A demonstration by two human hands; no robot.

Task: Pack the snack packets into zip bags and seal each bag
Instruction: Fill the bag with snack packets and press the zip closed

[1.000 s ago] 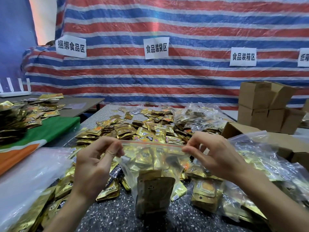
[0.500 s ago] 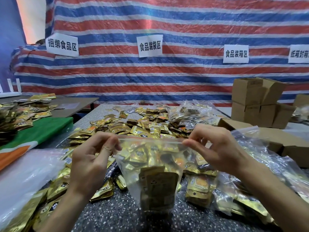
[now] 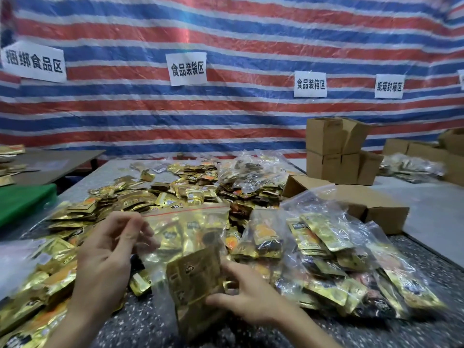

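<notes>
Near the front of the speckled bench (image 3: 140, 327), looking down from the head view, there's a clear zip bag (image 3: 190, 237) held upright, stuffed with gold snack packets. Its red strip (image 3: 185, 210) runs along the top edge. That edge looks flat, but honestly I can't tell if it's pressed closed the whole way.

The left hand (image 3: 108, 259) is pinching the bag's top left corner between thumb and fingertips (a bit blurry there). The right hand (image 3: 248, 300) is down at the bag's lower right. Its fingers are spread and fairly straight, just touching the plastic and not clenched on anything.

A big loose heap of snack packets (image 3: 175, 194) covers the bench behind the bag and spills down the left side too. Just right of the bag is a pile of filled bags (image 3: 339, 259), overlapping each other.

Further right there's an open cardboard box (image 3: 381, 212) lying on the bench, and beyond it stacked cardboard boxes (image 3: 331, 149) near the wall. On the far left sits a green board (image 3: 22, 202). The back wall is a red, white and blue striped tarp (image 3: 226, 33) with white paper signs (image 3: 187, 69) stuck on it.
</notes>
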